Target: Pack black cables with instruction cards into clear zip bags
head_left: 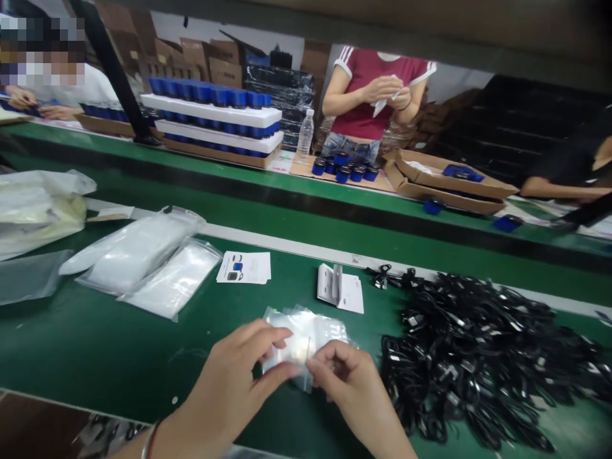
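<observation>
- My left hand (229, 382) and right hand (354, 382) pinch a clear plastic zip bag (306, 338) from both sides, holding it just above the green counter (95, 331).
- Coiled black cables (468, 357) lie heaped just beside my right hand, seemingly within easy reach.

Clear zip bag (306, 335) with blurred contents, partly behind fingers (268, 336), black cables (478, 357) cut off rightward

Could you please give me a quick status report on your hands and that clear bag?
Left hand and right hand pinching clear zip bag. Black cable pile beside right hand.
</observation>
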A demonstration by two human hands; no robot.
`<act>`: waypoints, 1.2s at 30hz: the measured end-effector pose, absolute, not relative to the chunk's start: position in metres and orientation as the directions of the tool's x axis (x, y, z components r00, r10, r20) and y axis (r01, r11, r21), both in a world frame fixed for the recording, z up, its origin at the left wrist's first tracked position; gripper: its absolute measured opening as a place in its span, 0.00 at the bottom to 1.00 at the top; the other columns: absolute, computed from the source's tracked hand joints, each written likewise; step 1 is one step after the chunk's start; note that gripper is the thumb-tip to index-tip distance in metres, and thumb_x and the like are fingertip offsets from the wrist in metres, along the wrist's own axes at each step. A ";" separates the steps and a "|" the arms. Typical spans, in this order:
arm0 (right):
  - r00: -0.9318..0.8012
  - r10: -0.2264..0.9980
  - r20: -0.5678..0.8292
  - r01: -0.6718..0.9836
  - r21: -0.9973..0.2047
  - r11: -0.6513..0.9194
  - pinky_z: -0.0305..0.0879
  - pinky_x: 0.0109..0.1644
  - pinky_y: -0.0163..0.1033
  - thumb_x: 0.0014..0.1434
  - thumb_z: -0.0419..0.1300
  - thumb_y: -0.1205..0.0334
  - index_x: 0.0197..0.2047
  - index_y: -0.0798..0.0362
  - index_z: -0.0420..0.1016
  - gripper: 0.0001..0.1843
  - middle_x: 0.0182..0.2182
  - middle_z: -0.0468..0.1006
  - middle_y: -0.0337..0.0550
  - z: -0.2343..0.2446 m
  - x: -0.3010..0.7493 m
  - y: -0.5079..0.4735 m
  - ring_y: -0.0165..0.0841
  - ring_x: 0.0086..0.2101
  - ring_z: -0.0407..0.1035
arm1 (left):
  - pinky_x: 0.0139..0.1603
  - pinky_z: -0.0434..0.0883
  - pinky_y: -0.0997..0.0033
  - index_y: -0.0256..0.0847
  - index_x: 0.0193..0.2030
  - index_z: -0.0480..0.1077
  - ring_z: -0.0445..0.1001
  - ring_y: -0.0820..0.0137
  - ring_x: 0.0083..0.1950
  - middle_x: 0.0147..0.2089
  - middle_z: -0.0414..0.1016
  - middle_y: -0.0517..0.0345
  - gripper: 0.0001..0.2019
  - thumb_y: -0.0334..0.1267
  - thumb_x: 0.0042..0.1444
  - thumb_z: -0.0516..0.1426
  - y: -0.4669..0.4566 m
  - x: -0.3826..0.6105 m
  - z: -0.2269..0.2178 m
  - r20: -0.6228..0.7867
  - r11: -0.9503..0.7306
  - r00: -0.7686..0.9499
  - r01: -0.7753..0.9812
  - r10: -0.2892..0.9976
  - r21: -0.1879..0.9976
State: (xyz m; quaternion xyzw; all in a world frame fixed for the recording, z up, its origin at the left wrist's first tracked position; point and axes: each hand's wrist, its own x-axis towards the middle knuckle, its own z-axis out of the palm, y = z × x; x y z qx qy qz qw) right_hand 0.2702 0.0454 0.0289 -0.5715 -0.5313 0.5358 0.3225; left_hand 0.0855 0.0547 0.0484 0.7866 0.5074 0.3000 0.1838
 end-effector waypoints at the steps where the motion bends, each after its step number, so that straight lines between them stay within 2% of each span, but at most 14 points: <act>1: -0.177 0.940 -0.292 0.179 -0.949 -0.260 0.56 0.21 0.30 0.51 0.61 0.48 0.26 0.56 0.69 0.18 0.17 0.68 0.36 0.029 0.268 0.042 0.25 0.18 0.58 | 0.29 0.73 0.75 0.43 0.42 0.71 0.74 0.72 0.29 0.32 0.73 0.61 0.10 0.43 0.55 0.57 0.047 0.089 0.047 0.242 -0.393 0.312 0.658 0.919 0.643; 4: -0.255 0.921 -0.296 -0.032 -0.949 -0.314 0.62 0.26 0.30 0.50 0.62 0.46 0.28 0.57 0.70 0.19 0.20 0.71 0.37 0.030 0.262 0.031 0.25 0.22 0.64 | 0.28 0.73 0.82 0.44 0.39 0.74 0.76 0.75 0.28 0.32 0.75 0.63 0.08 0.41 0.56 0.56 0.033 0.099 0.041 0.138 -0.306 0.318 0.569 0.938 0.764; 6: -0.255 0.928 -0.271 -0.102 -0.947 -0.305 0.64 0.29 0.30 0.51 0.62 0.47 0.29 0.57 0.71 0.19 0.21 0.72 0.38 0.031 0.260 0.026 0.25 0.24 0.66 | 0.30 0.73 0.84 0.44 0.38 0.75 0.77 0.75 0.30 0.34 0.77 0.62 0.08 0.41 0.57 0.55 0.029 0.103 0.039 0.095 -0.262 0.324 0.522 0.941 0.812; 9: -0.235 0.942 -0.241 -0.097 -0.958 -0.270 0.65 0.31 0.30 0.53 0.62 0.50 0.29 0.58 0.73 0.17 0.22 0.72 0.38 0.033 0.262 0.019 0.26 0.25 0.66 | 0.31 0.74 0.84 0.44 0.39 0.76 0.79 0.74 0.31 0.35 0.77 0.61 0.10 0.42 0.56 0.55 0.028 0.104 0.039 0.046 -0.223 0.355 0.474 0.934 0.852; 13: -0.180 0.962 -0.204 0.012 -0.979 -0.205 0.66 0.32 0.32 0.56 0.59 0.54 0.29 0.58 0.73 0.14 0.22 0.74 0.39 0.035 0.266 0.012 0.27 0.25 0.68 | 0.36 0.75 0.84 0.43 0.42 0.76 0.80 0.73 0.35 0.38 0.78 0.60 0.12 0.42 0.55 0.56 0.027 0.106 0.044 -0.001 -0.173 0.382 0.421 0.924 0.890; 18: -0.086 0.988 -0.127 0.155 -0.981 -0.113 0.67 0.33 0.34 0.57 0.57 0.58 0.30 0.57 0.74 0.11 0.26 0.77 0.43 0.035 0.266 0.007 0.32 0.28 0.71 | 0.36 0.75 0.84 0.45 0.42 0.76 0.79 0.74 0.35 0.36 0.80 0.61 0.12 0.37 0.59 0.51 0.026 0.107 0.043 0.138 -0.345 0.399 0.511 0.907 0.787; 22: -0.020 0.997 -0.080 0.256 -0.964 -0.073 0.67 0.33 0.34 0.55 0.59 0.60 0.29 0.57 0.74 0.09 0.27 0.78 0.44 0.036 0.264 0.008 0.32 0.28 0.72 | 0.44 0.74 0.81 0.41 0.46 0.75 0.79 0.72 0.41 0.42 0.81 0.55 0.14 0.35 0.59 0.51 0.017 0.111 0.034 0.290 -0.476 0.383 0.615 0.877 0.629; 25: -0.031 0.997 -0.070 0.276 -0.959 -0.059 0.67 0.33 0.33 0.56 0.57 0.62 0.29 0.57 0.74 0.08 0.26 0.77 0.43 0.033 0.266 0.009 0.32 0.28 0.72 | 0.47 0.72 0.79 0.38 0.50 0.72 0.78 0.71 0.45 0.46 0.79 0.52 0.15 0.36 0.60 0.50 0.010 0.116 0.027 0.318 -0.513 0.403 0.651 0.858 0.560; 31: -0.080 0.990 -0.115 0.208 -0.973 -0.096 0.66 0.32 0.33 0.57 0.55 0.61 0.28 0.57 0.72 0.10 0.25 0.75 0.42 0.024 0.271 0.007 0.31 0.27 0.69 | 0.46 0.73 0.77 0.42 0.46 0.74 0.79 0.70 0.44 0.45 0.80 0.56 0.15 0.38 0.61 0.48 0.011 0.118 0.025 0.233 -0.455 0.404 0.637 0.885 0.622; 36: -0.116 0.989 -0.090 0.209 -0.976 -0.065 0.63 0.31 0.31 0.55 0.55 0.66 0.27 0.57 0.71 0.07 0.23 0.73 0.39 0.025 0.272 0.006 0.28 0.25 0.67 | 0.42 0.75 0.79 0.43 0.42 0.76 0.80 0.71 0.41 0.42 0.81 0.57 0.13 0.38 0.59 0.50 0.019 0.116 0.030 0.154 -0.388 0.397 0.620 0.905 0.682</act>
